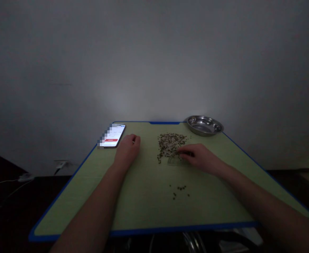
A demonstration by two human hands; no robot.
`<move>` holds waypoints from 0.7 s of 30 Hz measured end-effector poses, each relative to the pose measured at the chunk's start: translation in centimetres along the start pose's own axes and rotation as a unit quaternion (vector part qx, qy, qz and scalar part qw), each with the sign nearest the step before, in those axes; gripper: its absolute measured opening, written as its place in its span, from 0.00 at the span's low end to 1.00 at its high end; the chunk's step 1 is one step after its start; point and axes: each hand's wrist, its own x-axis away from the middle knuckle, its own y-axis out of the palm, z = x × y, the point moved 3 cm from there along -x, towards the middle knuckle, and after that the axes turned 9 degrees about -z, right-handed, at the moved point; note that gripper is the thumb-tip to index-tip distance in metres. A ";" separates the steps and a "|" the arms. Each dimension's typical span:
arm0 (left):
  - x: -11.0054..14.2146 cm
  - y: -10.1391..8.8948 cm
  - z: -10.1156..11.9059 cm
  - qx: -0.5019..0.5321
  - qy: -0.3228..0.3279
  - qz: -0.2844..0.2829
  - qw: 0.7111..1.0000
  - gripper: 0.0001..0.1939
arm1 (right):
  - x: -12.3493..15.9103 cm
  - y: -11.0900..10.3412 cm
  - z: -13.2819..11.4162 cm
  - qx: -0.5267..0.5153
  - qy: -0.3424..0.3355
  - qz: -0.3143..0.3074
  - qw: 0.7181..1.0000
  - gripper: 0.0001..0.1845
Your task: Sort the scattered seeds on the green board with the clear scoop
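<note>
The desk (144, 196) has a blue edge on all visible sides. The main seed pile (167, 143) lies toward the far edge, right of centre; a few loose seeds (181, 188) lie between it and the near edge. The right hand (200, 158) is at the pile's near right side, with thumb and fingertips at a clear plate (173, 161); whether they clamp it cannot be told. The left hand (129, 146) has its fingers curled, just beside the phone (112, 136) at the left edge; its grip cannot be told. The bowl (204, 127) stands upright, covering the far right corner.
</note>
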 end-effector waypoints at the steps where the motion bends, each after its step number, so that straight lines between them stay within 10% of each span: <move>1: 0.0 0.0 0.0 0.001 0.000 0.000 1.000 0.19 | -0.3 0.0 0.2 0.004 0.004 0.004 1.000 0.14; 21: 0.2 0.0 0.2 0.003 0.005 0.002 1.000 0.18 | 4.8 1.7 -6.1 0.062 -0.104 -0.072 0.990 0.12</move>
